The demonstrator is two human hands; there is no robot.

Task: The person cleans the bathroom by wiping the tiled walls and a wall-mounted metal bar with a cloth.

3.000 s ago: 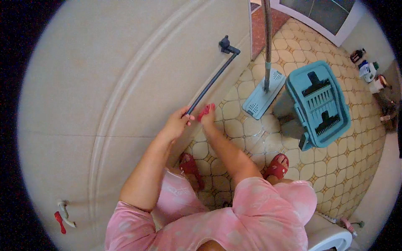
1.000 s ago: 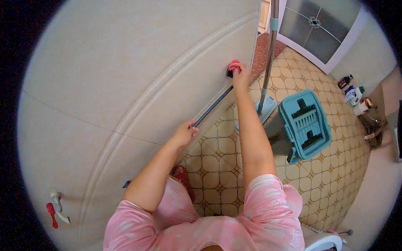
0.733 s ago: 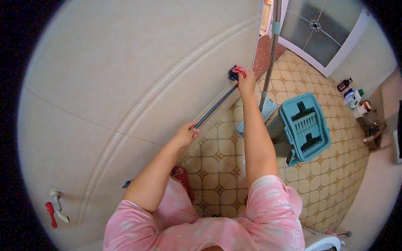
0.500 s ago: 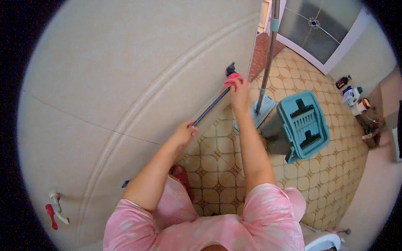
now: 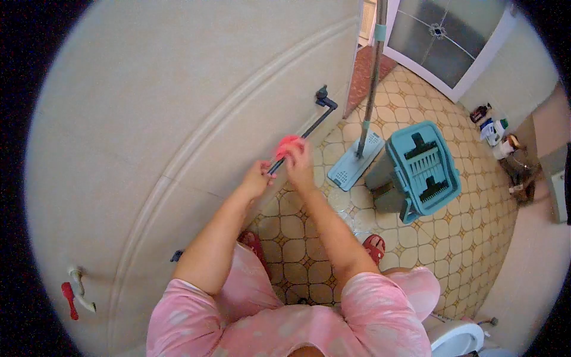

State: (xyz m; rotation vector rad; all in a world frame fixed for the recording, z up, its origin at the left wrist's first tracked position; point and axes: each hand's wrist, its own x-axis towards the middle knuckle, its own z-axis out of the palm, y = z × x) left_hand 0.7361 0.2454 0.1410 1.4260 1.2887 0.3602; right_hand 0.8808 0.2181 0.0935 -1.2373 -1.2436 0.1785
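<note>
A dark towel bar (image 5: 319, 122) runs along the wall, its far bracket (image 5: 323, 96) in full sight. My left hand (image 5: 257, 179) is closed around the bar nearer to me. Just beyond it, my right hand (image 5: 299, 165) presses a bright pink cloth (image 5: 289, 144) against the bar, fingers curled over it. The two hands are almost touching. The bar's near part is hidden behind my left hand and forearm.
A mop (image 5: 372, 77) stands upright on its flat pad (image 5: 355, 160), beside a teal-topped bucket (image 5: 458, 178). Bottles (image 5: 493, 132) line the right wall. A toilet (image 5: 455, 342) is at lower right, and a red brush (image 5: 69, 300) hangs at a wall hook.
My right hand has slid the pink cloth along the bar toward my left hand, uncovering the far bracket. My left hand stays on the bar. The view has shifted slightly.
</note>
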